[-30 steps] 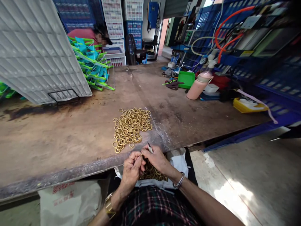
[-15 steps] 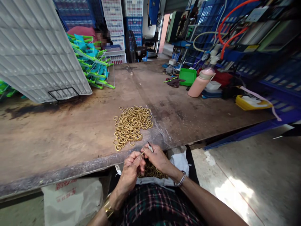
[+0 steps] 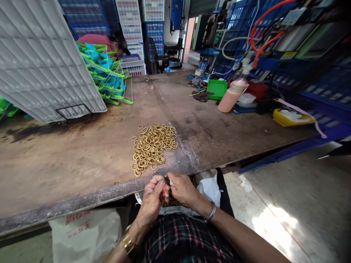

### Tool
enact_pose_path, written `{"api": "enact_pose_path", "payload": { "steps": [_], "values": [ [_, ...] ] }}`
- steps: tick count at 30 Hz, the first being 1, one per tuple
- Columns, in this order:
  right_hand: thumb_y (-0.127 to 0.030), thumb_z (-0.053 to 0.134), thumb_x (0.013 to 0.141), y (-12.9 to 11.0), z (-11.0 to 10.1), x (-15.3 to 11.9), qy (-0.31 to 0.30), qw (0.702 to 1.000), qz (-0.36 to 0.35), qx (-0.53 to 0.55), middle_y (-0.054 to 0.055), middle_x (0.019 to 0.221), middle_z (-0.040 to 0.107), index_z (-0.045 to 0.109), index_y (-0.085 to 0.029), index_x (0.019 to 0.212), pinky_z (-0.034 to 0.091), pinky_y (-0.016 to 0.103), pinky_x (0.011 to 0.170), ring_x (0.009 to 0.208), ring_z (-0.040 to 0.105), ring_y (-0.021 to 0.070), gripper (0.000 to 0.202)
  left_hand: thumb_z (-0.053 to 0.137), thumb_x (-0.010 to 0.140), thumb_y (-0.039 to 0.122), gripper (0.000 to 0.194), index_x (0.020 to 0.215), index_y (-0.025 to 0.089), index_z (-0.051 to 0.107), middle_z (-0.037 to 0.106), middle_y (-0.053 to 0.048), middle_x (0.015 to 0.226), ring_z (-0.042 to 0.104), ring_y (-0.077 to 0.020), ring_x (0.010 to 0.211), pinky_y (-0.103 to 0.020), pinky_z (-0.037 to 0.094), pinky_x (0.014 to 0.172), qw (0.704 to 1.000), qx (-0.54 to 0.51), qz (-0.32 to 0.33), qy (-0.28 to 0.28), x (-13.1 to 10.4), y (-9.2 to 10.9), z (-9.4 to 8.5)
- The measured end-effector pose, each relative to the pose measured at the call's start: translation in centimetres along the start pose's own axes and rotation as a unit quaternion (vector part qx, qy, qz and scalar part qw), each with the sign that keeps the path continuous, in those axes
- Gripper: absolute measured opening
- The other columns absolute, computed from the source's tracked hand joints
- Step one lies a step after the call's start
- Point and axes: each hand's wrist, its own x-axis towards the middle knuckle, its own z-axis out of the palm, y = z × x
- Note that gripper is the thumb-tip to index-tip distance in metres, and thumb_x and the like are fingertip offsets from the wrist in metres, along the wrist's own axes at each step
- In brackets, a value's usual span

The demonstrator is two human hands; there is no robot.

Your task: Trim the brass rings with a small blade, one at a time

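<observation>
Over my lap, my left hand pinches a brass-coloured ring, mostly hidden by the fingertips. My right hand is closed around a small hand tool with a pale body and a dark end; its exact kind is unclear. The dark end meets the left fingertips at the ring. Below both hands, more brass-coloured rings lie in a pale cloth on my lap. Just beyond the table edge, a loose pile of similar rings rests on the wooden table.
At the left stands a large grey ribbed panel beside green and blue racks. A pink bottle, green tray and yellow tray sit to the right. Across the table, a person bends down. A white bag hangs below.
My right hand has turned the tool, so its dark end, which pointed up and away, is now against the ring at my left fingertips. My left hand stays nearly in place.
</observation>
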Motion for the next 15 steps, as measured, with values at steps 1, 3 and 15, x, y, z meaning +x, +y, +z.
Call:
{"api": "enact_pose_path", "payload": {
  "steps": [1,3,15],
  "values": [
    [-0.007,0.043,0.071,-0.01,-0.01,0.0,-0.003,1.0,0.0,-0.012,0.002,0.076,0.061,0.054,-0.017,0.079,0.028,0.022,0.06,0.07,0.052,0.0127,0.016,0.058,0.076,0.037,0.024,0.069,0.016,0.051,0.051,0.004,0.053,0.041,-0.0062,0.042,-0.019,0.035,0.04,1.0,0.003,0.0,0.003,0.01,-0.01,0.01],
    [-0.01,0.044,0.074,-0.06,-0.08,0.02,-0.013,0.999,0.002,-0.03,0.003,0.079,0.062,0.055,-0.017,0.082,0.028,0.023,0.06,0.071,0.053,0.0131,0.015,0.058,0.077,0.038,0.024,0.07,0.016,0.05,0.052,0.004,0.054,0.042,-0.0063,0.043,-0.019,0.035,0.041,1.0,0.011,0.001,0.005,0.01,-0.07,-0.04],
    [-0.022,0.041,0.084,-0.96,-0.54,-0.25,-0.036,0.997,0.021,-0.065,0.004,0.086,0.065,0.056,-0.018,0.088,0.028,0.024,0.059,0.074,0.057,0.0145,0.016,0.058,0.076,0.041,0.027,0.072,0.014,0.054,0.052,0.004,0.051,0.044,-0.0066,0.04,-0.02,0.036,0.043,0.999,0.044,-0.003,-0.003,0.07,-0.39,-0.69]
  ]
}}
